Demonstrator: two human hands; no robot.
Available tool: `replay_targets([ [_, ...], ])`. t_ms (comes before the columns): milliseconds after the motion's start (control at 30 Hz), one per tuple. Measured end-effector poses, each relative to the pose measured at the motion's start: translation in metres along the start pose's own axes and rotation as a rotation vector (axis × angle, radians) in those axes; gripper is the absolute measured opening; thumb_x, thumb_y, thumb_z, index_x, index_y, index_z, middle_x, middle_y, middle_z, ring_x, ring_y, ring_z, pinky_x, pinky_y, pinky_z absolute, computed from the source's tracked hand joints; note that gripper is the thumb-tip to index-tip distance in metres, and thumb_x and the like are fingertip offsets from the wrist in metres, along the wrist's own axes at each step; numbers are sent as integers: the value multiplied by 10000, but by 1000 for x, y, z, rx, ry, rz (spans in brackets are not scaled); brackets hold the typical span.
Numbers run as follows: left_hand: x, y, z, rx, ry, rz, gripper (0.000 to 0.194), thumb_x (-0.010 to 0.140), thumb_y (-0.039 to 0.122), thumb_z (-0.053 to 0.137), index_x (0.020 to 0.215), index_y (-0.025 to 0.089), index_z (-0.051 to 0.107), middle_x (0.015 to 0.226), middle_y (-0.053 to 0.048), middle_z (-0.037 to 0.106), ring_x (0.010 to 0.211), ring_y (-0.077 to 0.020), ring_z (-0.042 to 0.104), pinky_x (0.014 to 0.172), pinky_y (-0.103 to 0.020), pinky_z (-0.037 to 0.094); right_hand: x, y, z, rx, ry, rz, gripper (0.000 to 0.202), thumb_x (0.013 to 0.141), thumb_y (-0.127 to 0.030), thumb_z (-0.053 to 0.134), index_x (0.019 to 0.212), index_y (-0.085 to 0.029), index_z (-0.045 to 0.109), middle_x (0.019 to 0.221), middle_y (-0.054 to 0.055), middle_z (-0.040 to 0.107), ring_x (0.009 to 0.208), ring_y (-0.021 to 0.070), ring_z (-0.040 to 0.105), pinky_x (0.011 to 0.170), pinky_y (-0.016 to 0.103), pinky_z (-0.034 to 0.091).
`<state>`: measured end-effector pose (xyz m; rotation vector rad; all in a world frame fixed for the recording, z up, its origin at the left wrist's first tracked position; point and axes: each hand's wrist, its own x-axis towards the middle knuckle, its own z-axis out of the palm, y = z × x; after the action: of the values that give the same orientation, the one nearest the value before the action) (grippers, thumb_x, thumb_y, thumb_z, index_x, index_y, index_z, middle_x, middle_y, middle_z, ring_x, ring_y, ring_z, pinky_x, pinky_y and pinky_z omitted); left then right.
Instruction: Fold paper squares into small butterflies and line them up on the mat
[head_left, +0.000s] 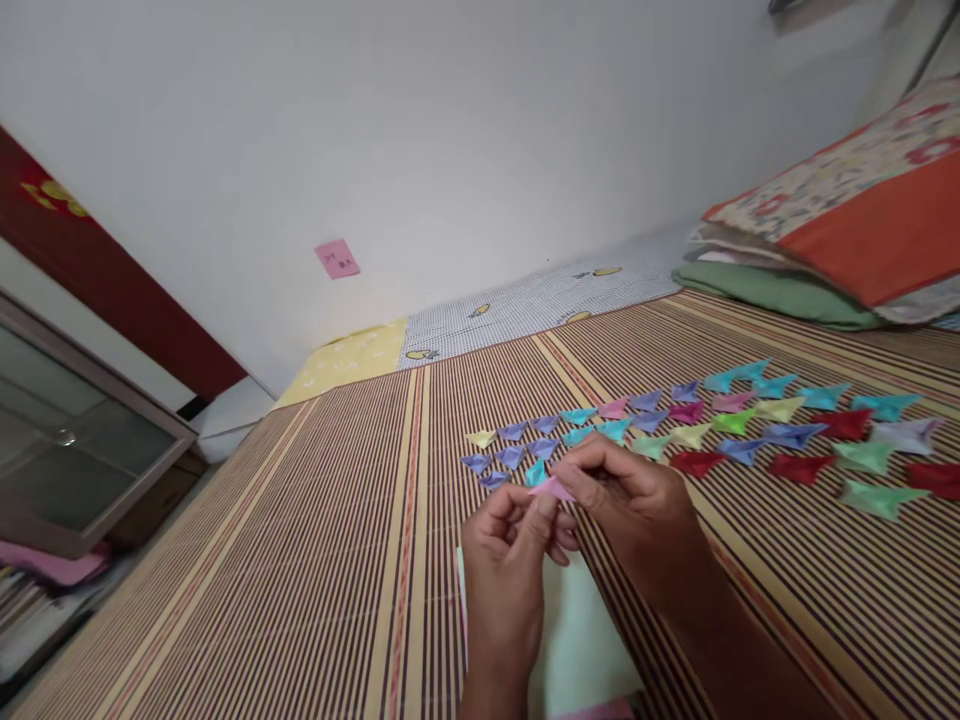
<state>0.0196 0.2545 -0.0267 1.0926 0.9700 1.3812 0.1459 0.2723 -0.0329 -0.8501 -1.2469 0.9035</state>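
Soft, rather dim light fills the room, its source out of view. The wall is palest near its middle and greys toward the upper corners. Shade darkens the right hand toward the wrist, and a faint shadow edges the paper beside the left hand. A small glint marks the knob. The mat's stripes read clearly centrally; the bedding looks stretched at the edge, and the lower left corner is murky and soft.
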Motion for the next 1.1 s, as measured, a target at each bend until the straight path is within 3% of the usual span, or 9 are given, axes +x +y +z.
replay_targets([
  [167, -2, 1, 4, -17, 1, 51, 268, 915, 383, 724, 783, 150, 703, 722, -36, 728, 584, -99, 610, 550, -192, 472, 0, 0, 0, -154, 43, -181, 178, 963, -256, 657, 789, -221, 678, 757, -6, 636, 690, 149, 613, 647, 288, 488],
  [333, -4, 3, 4, 49, -5, 125, 267, 970, 357, 658, 789, 166, 703, 705, -22, 706, 597, -113, 596, 574, -220, 470, -1, -6, 3, -193, 27, -226, 180, 962, -214, 650, 784, -228, 676, 756, -2, 633, 707, 154, 608, 675, 301, 496],
  [400, -5, 4, 2, 76, -4, 143, 270, 986, 349, 637, 794, 172, 703, 711, -18, 701, 609, -115, 590, 588, -226, 467, -1, -7, 4, -150, 37, -186, 191, 956, -243, 656, 766, -225, 673, 737, -2, 620, 671, 150, 589, 636, 295, 491],
  [600, -5, 3, -6, 192, -58, 187, 257, 1000, 362, 614, 845, 183, 714, 727, -7, 664, 666, -123, 562, 639, -239, 459, 1, -3, 6, 322, -109, 209, 277, 914, -396, 701, 727, -205, 630, 605, -31, 549, 553, 134, 556, 530, 269, 496],
  [800, -2, 3, -5, 125, -17, 92, 245, 925, 383, 709, 800, 173, 690, 698, 0, 647, 653, -122, 568, 589, -219, 439, 3, 1, 5, 192, -118, 139, 287, 923, -416, 695, 738, -202, 645, 626, -23, 583, 575, 137, 565, 546, 260, 485],
  [1000, 0, -2, -15, 136, 85, 140, 268, 959, 347, 677, 759, 170, 654, 677, 19, 614, 627, -102, 514, 599, -208, 413, 5, 2, -2, 8, -280, 185, 293, 938, -415, 666, 751, -191, 634, 703, -7, 620, 676, 148, 562, 629, 267, 453],
  [1100, 2, -5, -18, 69, 76, 128, 254, 954, 342, 687, 773, 167, 655, 682, 18, 622, 623, -99, 506, 594, -205, 405, 4, 5, -4, 50, -350, 158, 250, 937, -373, 672, 770, -188, 655, 741, 6, 649, 734, 163, 600, 693, 285, 469],
])
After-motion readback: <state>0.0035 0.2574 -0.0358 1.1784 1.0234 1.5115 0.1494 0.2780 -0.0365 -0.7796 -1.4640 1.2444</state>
